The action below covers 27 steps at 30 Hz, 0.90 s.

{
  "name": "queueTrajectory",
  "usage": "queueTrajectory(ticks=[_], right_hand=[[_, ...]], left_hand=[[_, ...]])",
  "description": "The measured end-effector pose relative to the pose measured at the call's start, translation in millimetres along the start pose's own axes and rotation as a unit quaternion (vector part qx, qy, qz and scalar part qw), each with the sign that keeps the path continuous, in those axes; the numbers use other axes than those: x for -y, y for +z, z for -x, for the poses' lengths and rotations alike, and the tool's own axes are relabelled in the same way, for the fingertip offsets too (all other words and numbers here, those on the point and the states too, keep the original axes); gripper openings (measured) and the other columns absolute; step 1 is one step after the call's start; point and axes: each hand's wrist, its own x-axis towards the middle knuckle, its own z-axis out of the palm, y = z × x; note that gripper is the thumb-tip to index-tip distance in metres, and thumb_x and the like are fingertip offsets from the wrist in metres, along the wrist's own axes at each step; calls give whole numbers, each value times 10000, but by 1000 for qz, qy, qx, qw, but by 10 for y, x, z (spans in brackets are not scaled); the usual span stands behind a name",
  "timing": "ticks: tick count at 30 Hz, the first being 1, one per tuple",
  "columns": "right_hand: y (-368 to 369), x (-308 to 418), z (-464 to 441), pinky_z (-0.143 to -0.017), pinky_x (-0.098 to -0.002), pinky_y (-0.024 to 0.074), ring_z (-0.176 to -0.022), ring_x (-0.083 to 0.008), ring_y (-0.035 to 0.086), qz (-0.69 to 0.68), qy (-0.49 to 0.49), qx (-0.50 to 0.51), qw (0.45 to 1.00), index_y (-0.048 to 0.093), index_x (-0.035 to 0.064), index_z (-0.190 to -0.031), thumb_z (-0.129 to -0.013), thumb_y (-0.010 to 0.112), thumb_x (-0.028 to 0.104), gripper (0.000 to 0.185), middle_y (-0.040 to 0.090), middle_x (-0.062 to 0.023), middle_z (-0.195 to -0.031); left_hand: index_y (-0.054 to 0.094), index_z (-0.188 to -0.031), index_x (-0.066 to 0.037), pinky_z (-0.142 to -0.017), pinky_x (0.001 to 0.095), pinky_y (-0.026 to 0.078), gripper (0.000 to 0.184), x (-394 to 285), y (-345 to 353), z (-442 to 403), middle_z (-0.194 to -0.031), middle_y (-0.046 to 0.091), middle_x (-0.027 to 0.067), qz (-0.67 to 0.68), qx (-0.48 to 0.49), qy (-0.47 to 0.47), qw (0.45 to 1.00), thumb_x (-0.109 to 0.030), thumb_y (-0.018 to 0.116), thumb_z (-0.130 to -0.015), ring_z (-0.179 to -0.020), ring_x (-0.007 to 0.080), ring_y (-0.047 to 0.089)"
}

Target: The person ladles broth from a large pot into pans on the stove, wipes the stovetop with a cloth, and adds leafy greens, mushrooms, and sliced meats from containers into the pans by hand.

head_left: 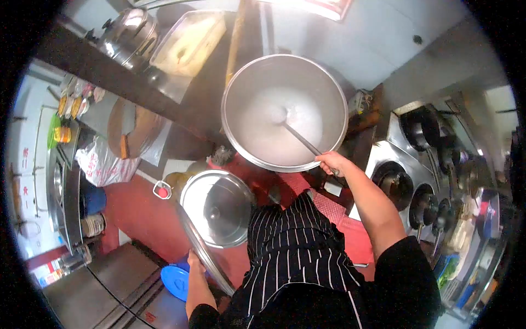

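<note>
A large, deep steel pot (230, 131) holds whitish, steaming liquid. My right hand (331, 163) is closed around the handle of a long metal ladle (300, 137) at the pot's near rim. The ladle's bowl is in the pot, blurred by steam. Lower left, my left hand (195, 263) grips a big metal lid (204, 249), tilted up and seen nearly edge-on; some of its fingers are hidden. Beside that lid, a round shiny metal vessel or cover (216, 205) sits low, in front of the pot.
Woks (392, 183) sit on the stove at right. To the left are a round chopping board (145, 129) with a cleaver (127, 131), and a white plastic bag (107, 162). A clear tub (189, 41) stands at upper left. A blue basin (175, 282) lies low near my left arm.
</note>
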Motion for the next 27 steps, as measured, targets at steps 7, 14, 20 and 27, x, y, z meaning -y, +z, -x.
queueTrajectory(ticks=[7,14,20,27], right_hand=[[-111,-505,1030,-380,-235,285,-421,-61,375,-89,-77,59,991,536,81,-914,-948,595,209,145,421,44,-559],[-184,-1246,2039,-417,-243,340,-447,-68,388,-66,-102,13,992,518,74,-1046,-954,586,308,261,424,25,-604],[-317,-1782,3115,-408,-240,349,-442,-66,416,-78,-139,-37,987,532,62,-1132,-965,546,280,276,453,23,-609],[-535,-2800,3980,-438,-231,373,-500,-64,431,-185,-128,-107,969,548,61,-1079,-965,555,262,231,452,26,-651]], left_hand=[[541,-1257,-60,-885,472,506,502,-254,330,-540,-1198,603,122,-53,76,-27,995,-442,398,-965,-1045,287,609],[527,-1292,-67,-908,483,497,486,-609,880,-165,-1251,582,126,-118,117,-24,986,-385,349,-969,-1079,299,595],[559,-1264,-65,-821,440,533,477,-563,1153,-410,-1172,628,108,-98,134,16,986,-387,371,-966,-991,282,628],[595,-1065,-69,-665,404,500,387,-373,1420,-116,-934,614,64,-160,151,87,972,-374,386,-951,-774,232,581]])
